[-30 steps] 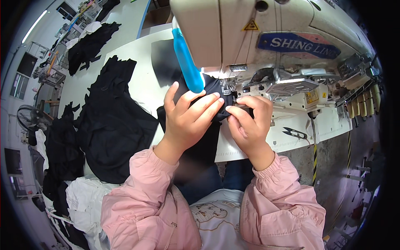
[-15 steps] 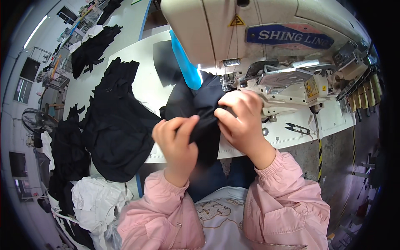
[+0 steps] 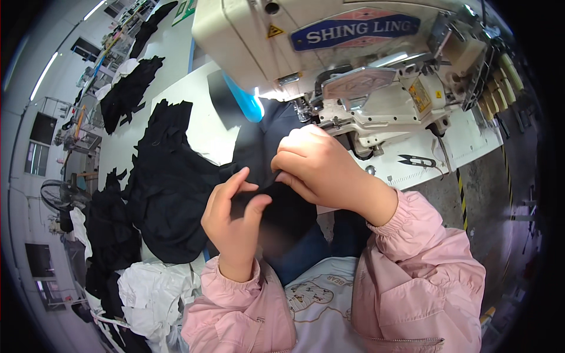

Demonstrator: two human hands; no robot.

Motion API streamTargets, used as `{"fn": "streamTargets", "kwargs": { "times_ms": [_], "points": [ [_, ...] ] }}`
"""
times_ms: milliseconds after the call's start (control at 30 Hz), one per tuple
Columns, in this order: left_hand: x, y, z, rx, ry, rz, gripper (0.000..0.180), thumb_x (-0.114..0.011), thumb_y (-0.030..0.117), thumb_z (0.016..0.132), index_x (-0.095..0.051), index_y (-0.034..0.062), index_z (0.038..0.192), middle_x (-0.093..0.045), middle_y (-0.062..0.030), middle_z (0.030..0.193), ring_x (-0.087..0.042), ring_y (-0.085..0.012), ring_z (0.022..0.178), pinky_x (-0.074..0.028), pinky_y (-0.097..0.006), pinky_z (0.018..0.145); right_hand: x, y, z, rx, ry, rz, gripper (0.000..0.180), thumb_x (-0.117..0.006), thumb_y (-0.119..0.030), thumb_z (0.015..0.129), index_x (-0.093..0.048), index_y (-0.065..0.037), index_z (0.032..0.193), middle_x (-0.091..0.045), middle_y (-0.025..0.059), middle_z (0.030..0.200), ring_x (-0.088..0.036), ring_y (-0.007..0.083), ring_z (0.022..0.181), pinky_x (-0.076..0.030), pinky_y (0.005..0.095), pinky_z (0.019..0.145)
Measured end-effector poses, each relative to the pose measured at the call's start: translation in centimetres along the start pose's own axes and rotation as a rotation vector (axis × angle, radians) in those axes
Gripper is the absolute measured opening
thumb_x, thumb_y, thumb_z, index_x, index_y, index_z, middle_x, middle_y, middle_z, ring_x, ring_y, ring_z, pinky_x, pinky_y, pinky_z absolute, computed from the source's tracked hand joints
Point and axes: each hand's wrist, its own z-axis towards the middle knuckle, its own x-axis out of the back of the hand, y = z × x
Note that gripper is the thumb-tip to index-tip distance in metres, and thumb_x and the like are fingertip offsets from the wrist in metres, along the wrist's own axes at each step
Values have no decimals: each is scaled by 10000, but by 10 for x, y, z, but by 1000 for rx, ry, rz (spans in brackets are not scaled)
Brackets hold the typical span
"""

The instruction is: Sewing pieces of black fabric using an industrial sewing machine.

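Note:
My right hand [image 3: 315, 167] pinches the edge of a piece of black fabric [image 3: 288, 215] between thumb and bent fingers, just in front of the needle area of a white sewing machine [image 3: 241, 44]. Beside it on the left, my left hand [image 3: 229, 220] has its thumb and forefinger apart, at the same fabric. The black cloth runs from under the machine head toward me and hangs over the table's front edge. Its stretch near the fingertips is dark and partly hidden by my hands. A bright blue curved piece [image 3: 242, 99] hangs at the machine's left side.
A heap of black fabric pieces [image 3: 170, 200] covers the white table [image 3: 206, 135] on the left. Crumpled white material [image 3: 156, 300] lies below it. Thread snips [image 3: 416, 160] rest on the table at right. Farther left are a fan [image 3: 56, 194] and more black cloth [image 3: 126, 94].
The view has shifted, so the machine sits farther left. My left thumb and forefinger have spread apart, and my right hand has turned over the fabric edge and come closer to me.

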Motion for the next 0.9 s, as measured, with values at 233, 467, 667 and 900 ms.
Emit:
{"fn": "streamTargets", "kwargs": {
  "times_ms": [233, 467, 667, 900],
  "points": [
    [4, -9, 3, 104, -4, -156, 148, -774, -35, 904, -796, 2, 1046, -715, -77, 944, -649, -167, 856, -487, -258, 780, 12, 11, 8, 5, 3, -38, 205, -658, 23, 793, -689, -54, 981, -684, 106, 924, -682, 316, 949, -536, 427, 851],
    [12, -16, -1, 74, -100, -341, 52, -760, 28, 959, -789, 3, 995, -651, -43, 944, -590, -126, 849, -433, -237, 732, 12, 13, 17, 27, -100, 28, 93, -693, -30, 840, -701, -59, 928, -706, 93, 928, -684, 321, 960, -537, 443, 860],
    [10, -14, -3, 84, -69, -323, 73, -814, 3, 908, -799, -9, 978, -643, -44, 960, -589, -131, 832, -445, -235, 720, 7, 15, 19, 5, -47, 58, 78, -740, -120, 879, -682, -68, 880, -680, 83, 888, -679, 321, 920, -542, 449, 798],
    [0, -11, -7, -117, 11, -21, 332, -814, -80, 825, -790, 26, 1139, -684, -106, 965, -647, -211, 823, -519, -296, 725, 7, 12, 6, 173, 111, -176, 116, -689, -165, 767, -637, -94, 843, -606, 34, 906, -648, 237, 927, -545, 375, 745]
  ]
}}
